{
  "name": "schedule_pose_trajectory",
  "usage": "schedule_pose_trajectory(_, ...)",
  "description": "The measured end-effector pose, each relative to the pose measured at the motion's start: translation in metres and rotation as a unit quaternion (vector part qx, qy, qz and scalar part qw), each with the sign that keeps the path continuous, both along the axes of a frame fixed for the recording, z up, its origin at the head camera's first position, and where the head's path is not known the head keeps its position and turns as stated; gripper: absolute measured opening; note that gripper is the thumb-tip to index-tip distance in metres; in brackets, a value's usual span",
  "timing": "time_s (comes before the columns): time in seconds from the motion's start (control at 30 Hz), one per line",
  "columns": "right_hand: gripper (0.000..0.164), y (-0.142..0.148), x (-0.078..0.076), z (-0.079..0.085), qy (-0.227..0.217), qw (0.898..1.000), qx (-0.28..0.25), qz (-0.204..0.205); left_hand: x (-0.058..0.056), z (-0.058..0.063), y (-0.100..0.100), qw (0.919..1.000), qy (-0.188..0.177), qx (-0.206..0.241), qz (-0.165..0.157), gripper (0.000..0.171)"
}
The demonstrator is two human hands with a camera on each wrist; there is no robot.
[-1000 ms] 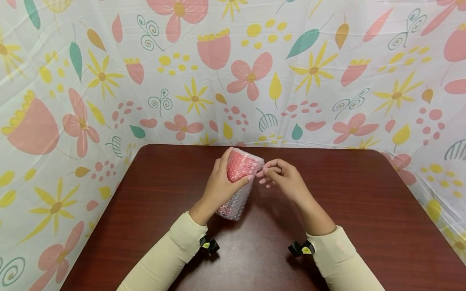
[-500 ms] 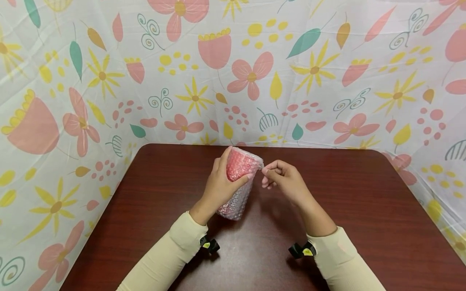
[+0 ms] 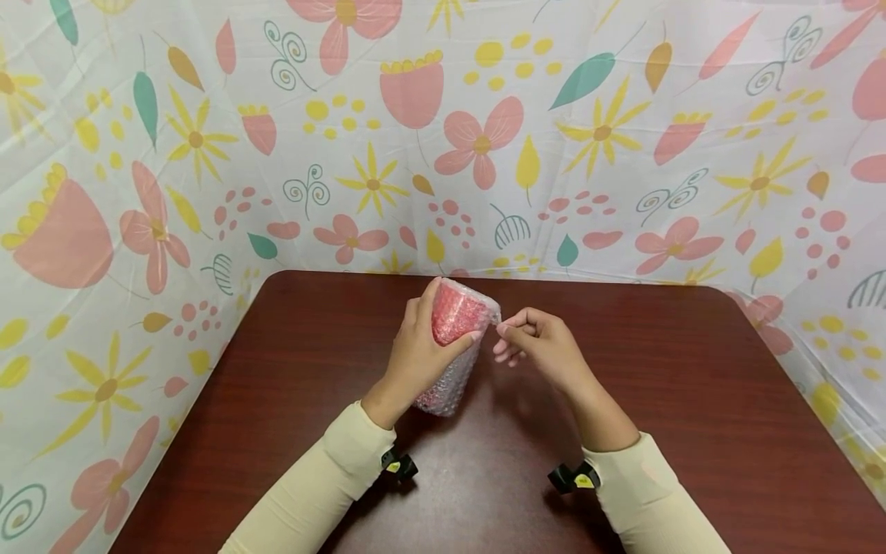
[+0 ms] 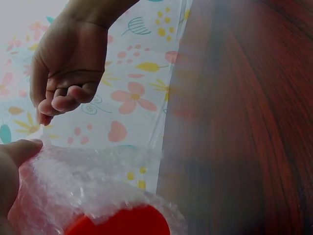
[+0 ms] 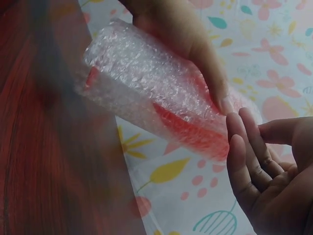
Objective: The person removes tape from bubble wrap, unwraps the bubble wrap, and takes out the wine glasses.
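A red object point(image 3: 457, 314) is wound in clear bubble wrap point(image 3: 455, 381); its kind cannot be told through the wrap. My left hand point(image 3: 415, 350) grips this bundle from the left side, thumb across the near face, and holds it tilted over the table. At the bundle's upper right corner, my right hand point(image 3: 543, 345) pinches a thin bit of the bubble wrap between thumb and forefinger. The left wrist view shows that pinched tip just beyond the left thumb point(image 4: 24, 149), with bare red point(image 4: 127, 223) at the wrap's end. Red also shows through the wrap point(image 5: 142, 63) in the right wrist view.
The bundle is above a dark reddish-brown wooden table point(image 3: 311, 369) with rounded far corners. Behind and on both sides hangs a white cloth point(image 3: 408, 185) printed with flowers and leaves. Black wrist cameras are strapped at both cuffs.
Over the last second my right hand has closed its fingertips on the wrap's corner and shifted very slightly. The left hand and bundle have hardly moved.
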State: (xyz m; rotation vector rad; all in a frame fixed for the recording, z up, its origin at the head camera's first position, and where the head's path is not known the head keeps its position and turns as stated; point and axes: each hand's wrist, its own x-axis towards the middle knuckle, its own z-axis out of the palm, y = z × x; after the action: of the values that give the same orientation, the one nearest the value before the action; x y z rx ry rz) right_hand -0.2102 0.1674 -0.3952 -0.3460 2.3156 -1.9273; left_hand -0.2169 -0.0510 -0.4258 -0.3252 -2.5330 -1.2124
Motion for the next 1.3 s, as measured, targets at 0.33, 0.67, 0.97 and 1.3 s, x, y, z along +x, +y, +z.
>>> schedule_pose_trajectory(0.33, 0.02, -0.0013, 0.0016, 0.0019, 0.001, 1.0, 0.008, 0.003, 0.0041, 0.0059, 0.0003, 0.9996, 0.021, -0.012, 0.014, 0.102)
schedule_pose_trajectory(0.67, 0.02, -0.0017, 0.0035, 0.002, 0.005, 1.0, 0.006, 0.016, 0.0, 0.0014, -0.0004, 0.9986, 0.035, -0.028, 0.029, 0.101)
schedule_pose_trajectory(0.97, 0.025, -0.0009, 0.0023, -0.001, -0.013, 0.999, -0.038, 0.036, 0.0031, 0.0079, -0.0013, 0.9997, 0.021, -0.003, 0.013, 0.102)
schedule_pose_trajectory(1.3, 0.024, -0.0012, -0.0011, -0.006, 0.009, 0.998, -0.047, 0.046, 0.0022, 0.0061, -0.0022, 0.9994, 0.006, -0.027, 0.022, 0.104)
